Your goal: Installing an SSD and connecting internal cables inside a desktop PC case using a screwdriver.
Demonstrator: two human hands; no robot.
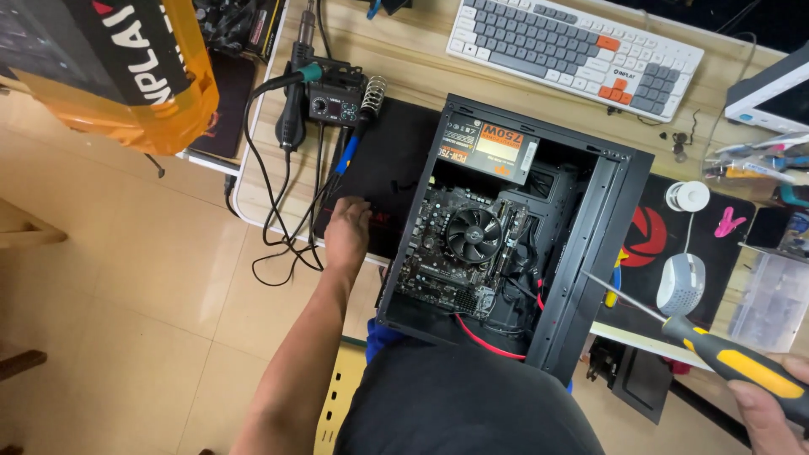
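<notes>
Desk (pixel 404 63) of pale wood carries everything here, and the largest thing on it is the computer case (pixel 514 227), black, lying on its side with the open face turned up, so that the motherboard (pixel 438 253) and the round cooler fan (pixel 474 233) are seen from above; its long axis runs from the near edge of the desk toward the keyboard (pixel 577 52) at the far side. A black mat (pixel 383 160) lies just left of the case. The left hand (pixel 347 232) rests on the near edge of this mat, beside the case and not touching it, with the fingers (pixel 358 205) loosely curled down on the mat, holding nothing. The right hand (pixel 771 404) is at the lower right corner, partly out of view, and its fingers are closed around the black and yellow handle of a screwdriver (pixel 716 350). The tool is in the air to the right of the case; its long axis goes diagonally, and the thin metal shaft points up and left toward the case's right wall, with the tip just beside it. A grey mouse (pixel 681 284) lies behind the shaft.
</notes>
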